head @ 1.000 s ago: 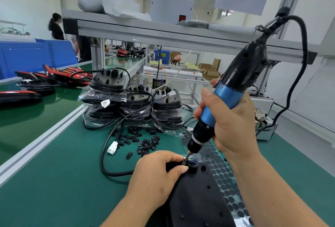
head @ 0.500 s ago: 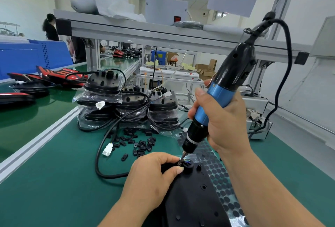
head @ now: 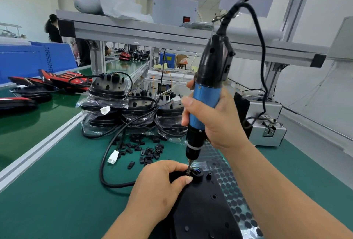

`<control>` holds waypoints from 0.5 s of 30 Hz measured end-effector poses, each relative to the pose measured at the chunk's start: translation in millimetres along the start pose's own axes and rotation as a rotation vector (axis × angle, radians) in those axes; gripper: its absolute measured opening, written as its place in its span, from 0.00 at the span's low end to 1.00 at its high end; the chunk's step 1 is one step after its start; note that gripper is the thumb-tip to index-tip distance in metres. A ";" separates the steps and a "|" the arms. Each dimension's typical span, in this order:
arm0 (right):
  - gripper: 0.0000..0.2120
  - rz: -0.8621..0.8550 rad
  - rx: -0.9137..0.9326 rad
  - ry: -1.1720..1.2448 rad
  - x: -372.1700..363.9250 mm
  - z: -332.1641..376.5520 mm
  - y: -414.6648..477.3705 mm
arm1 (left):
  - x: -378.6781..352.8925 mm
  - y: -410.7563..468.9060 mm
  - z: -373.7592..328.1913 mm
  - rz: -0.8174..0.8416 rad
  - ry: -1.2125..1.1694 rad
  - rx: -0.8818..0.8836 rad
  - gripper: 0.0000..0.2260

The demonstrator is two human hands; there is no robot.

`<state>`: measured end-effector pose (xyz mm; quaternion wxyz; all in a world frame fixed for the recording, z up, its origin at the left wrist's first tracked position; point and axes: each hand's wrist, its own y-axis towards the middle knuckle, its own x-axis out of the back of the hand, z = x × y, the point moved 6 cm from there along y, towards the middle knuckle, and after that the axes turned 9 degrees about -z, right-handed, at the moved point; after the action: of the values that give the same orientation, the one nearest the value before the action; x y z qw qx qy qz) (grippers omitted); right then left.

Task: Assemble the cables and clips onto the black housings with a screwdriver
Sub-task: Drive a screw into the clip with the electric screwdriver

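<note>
Two hands: both work on one black housing (head: 202, 210) at the near edge of the green bench (head: 57, 191).
Right hand (head: 215, 122): fingers wrapped round the blue barrel of the electric screwdriver (head: 208, 93), which stands nearly upright with its bit down at the housing's far end.
Left hand (head: 158, 189): curled over the housing's far-left corner and gripping it, thumb tip just beside the bit; whether a clip sits under the fingers is hidden.
Lead: the black cable (head: 107, 164) loops left from under the left hand to a white connector (head: 113, 157) lying on the bench.
Done so far: this housing's cable looks seated at its round port (head: 196, 173), with coloured wires showing.
Step in hand: probably driving a screw there.
Left to do: loose clips (head: 145, 149) scattered farther back and bagged housings (head: 133, 109) stacked beyond them suggest many units remain.
</note>
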<state>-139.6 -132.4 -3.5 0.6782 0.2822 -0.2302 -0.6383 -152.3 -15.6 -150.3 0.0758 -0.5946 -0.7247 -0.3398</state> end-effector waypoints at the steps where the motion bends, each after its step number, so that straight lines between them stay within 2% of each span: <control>1: 0.13 0.005 -0.008 0.011 -0.4 -1.0 0.8 | 0.1 -0.1 -0.5 0.000 0.003 -0.001 0.11; 6: 0.12 -0.014 -0.033 0.063 4.3 -5.1 0.4 | 1.0 -0.2 -2.1 -0.007 0.013 -0.010 0.10; 15: 0.12 0.064 -0.018 0.082 -1.0 -0.9 -4.0 | 1.7 0.1 -3.1 0.003 0.025 -0.017 0.11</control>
<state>-142.0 -131.5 -6.8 0.7095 0.2947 -0.2054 -0.6063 -153.6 -16.0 -147.0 0.0803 -0.5919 -0.7199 -0.3535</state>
